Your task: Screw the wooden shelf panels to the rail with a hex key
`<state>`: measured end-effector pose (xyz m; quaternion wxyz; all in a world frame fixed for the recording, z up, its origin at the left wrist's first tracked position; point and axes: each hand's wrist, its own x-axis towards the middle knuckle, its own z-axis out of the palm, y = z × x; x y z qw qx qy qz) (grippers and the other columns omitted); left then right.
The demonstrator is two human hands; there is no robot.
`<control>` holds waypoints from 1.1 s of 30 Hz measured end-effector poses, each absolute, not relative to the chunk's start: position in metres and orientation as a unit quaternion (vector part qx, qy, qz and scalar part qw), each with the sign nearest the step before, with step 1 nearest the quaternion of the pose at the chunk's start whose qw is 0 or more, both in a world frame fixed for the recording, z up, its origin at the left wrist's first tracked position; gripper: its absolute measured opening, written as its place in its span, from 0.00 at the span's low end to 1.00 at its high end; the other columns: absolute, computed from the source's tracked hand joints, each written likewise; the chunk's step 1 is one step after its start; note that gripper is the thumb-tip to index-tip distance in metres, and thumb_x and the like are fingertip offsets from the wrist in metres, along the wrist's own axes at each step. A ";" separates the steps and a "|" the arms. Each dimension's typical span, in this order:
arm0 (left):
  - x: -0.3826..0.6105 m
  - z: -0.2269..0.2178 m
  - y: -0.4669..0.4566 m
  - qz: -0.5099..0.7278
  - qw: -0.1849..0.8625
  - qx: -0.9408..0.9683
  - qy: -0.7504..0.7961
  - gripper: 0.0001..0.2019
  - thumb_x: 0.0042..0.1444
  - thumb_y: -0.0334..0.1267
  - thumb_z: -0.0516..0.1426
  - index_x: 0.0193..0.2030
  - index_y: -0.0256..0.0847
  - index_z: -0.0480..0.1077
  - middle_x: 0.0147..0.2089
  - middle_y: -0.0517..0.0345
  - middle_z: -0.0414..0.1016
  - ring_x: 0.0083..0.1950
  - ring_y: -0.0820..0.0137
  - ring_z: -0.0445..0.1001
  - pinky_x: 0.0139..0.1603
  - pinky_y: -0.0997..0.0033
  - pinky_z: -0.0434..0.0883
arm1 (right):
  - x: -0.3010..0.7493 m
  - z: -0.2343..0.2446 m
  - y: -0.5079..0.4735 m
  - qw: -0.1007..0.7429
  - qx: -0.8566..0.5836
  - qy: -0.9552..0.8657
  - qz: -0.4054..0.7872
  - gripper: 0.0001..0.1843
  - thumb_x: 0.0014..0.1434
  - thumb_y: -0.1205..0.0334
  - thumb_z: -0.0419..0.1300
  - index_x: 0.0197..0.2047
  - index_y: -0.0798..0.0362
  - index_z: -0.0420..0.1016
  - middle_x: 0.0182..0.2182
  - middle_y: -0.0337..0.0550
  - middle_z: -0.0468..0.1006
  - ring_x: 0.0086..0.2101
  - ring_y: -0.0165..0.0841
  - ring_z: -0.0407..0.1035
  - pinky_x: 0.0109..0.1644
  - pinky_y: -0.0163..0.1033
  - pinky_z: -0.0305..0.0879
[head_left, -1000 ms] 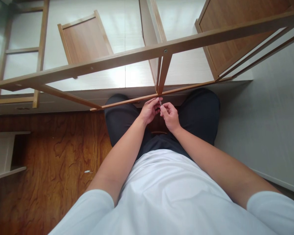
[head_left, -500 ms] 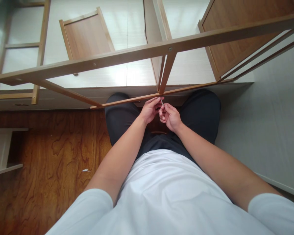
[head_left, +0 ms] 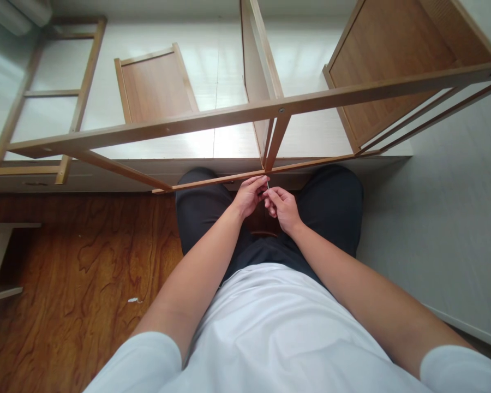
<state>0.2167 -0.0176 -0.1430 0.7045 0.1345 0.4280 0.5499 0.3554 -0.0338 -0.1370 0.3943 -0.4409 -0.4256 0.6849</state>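
A wooden frame (head_left: 225,115) stands tilted in front of me, its lower rail (head_left: 213,182) close to my knees. Under the joint of that rail and the middle upright (head_left: 277,143), my left hand (head_left: 249,197) is closed in a pinch; what its fingertips hold is hidden. Close beside it, my right hand (head_left: 285,210) pinches a thin grey metal rod (head_left: 268,185), seemingly a hex key. The rod points up toward the left fingertips and the joint. Its far end is hard to make out.
Behind the frame, a pale platform (head_left: 233,136) carries a small wooden panel (head_left: 155,84). A ladder-like wooden piece (head_left: 79,103) leans at left, a larger panel (head_left: 388,60) stands at right. A white scrap (head_left: 135,300) lies on the wooden floor (head_left: 85,327).
My view has tilted up a little, so the scene sits lower in the picture. Both hands stay at the joint, and the right fingers have shifted slightly around the rod.
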 end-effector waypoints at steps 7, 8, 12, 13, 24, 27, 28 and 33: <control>0.216 -0.142 -0.018 0.551 0.703 0.123 0.434 0.22 0.42 0.46 0.79 0.35 0.37 0.77 0.29 0.64 0.75 0.29 0.77 0.74 0.30 0.77 0.69 | 0.355 -0.141 -0.036 0.402 -0.442 -0.466 0.652 0.23 0.59 0.39 0.68 0.45 0.49 0.71 0.23 0.31 0.73 0.18 0.25 0.57 0.21 0.32 0.53; 0.215 -0.143 -0.018 0.552 0.702 0.121 0.434 0.22 0.42 0.46 0.78 0.35 0.37 0.77 0.29 0.64 0.75 0.29 0.77 0.73 0.30 0.77 0.69 | 0.355 -0.141 -0.037 0.403 -0.443 -0.477 0.644 0.23 0.58 0.41 0.68 0.46 0.49 0.71 0.24 0.31 0.74 0.19 0.25 0.59 0.23 0.32 0.55; 0.215 -0.143 -0.019 0.550 0.701 0.119 0.438 0.16 0.52 0.42 0.74 0.38 0.36 0.76 0.32 0.63 0.76 0.30 0.77 0.73 0.30 0.77 0.70 | 0.355 -0.143 -0.038 0.405 -0.456 -0.510 0.606 0.17 0.62 0.45 0.66 0.43 0.50 0.73 0.25 0.33 0.73 0.24 0.28 0.66 0.30 0.35 0.63; 0.214 -0.143 -0.020 0.548 0.702 0.120 0.439 0.13 0.56 0.40 0.72 0.39 0.35 0.76 0.32 0.63 0.76 0.30 0.77 0.73 0.31 0.77 0.70 | 0.355 -0.143 -0.038 0.406 -0.460 -0.517 0.597 0.16 0.63 0.46 0.65 0.43 0.50 0.73 0.25 0.33 0.73 0.25 0.29 0.67 0.32 0.36 0.65; 0.211 -0.139 -0.024 0.536 0.702 0.139 0.447 0.07 0.67 0.36 0.65 0.41 0.34 0.75 0.34 0.63 0.75 0.32 0.76 0.74 0.33 0.76 0.74 | 0.357 -0.142 -0.041 0.398 -0.478 -0.564 0.543 0.15 0.67 0.47 0.63 0.44 0.50 0.75 0.26 0.35 0.75 0.27 0.32 0.71 0.36 0.37 0.67; 0.209 -0.141 -0.022 0.534 0.699 0.142 0.454 0.08 0.68 0.38 0.65 0.42 0.35 0.75 0.35 0.63 0.76 0.33 0.76 0.75 0.34 0.75 0.76 | 0.356 -0.142 -0.041 0.393 -0.481 -0.572 0.536 0.15 0.68 0.46 0.61 0.44 0.50 0.74 0.27 0.35 0.76 0.28 0.33 0.72 0.37 0.38 0.69; 0.208 -0.142 -0.022 0.533 0.698 0.143 0.456 0.08 0.68 0.38 0.65 0.42 0.35 0.75 0.35 0.62 0.76 0.33 0.76 0.75 0.35 0.74 0.76 | 0.356 -0.142 -0.041 0.391 -0.482 -0.575 0.534 0.16 0.68 0.45 0.61 0.44 0.50 0.74 0.27 0.36 0.76 0.29 0.33 0.73 0.37 0.38 0.69; 0.207 -0.144 -0.019 0.530 0.694 0.153 0.463 0.09 0.68 0.39 0.64 0.42 0.35 0.75 0.35 0.62 0.76 0.33 0.76 0.75 0.35 0.74 0.76 | 0.356 -0.141 -0.041 0.386 -0.488 -0.594 0.510 0.16 0.68 0.45 0.60 0.45 0.50 0.75 0.28 0.37 0.77 0.28 0.34 0.72 0.37 0.39 0.69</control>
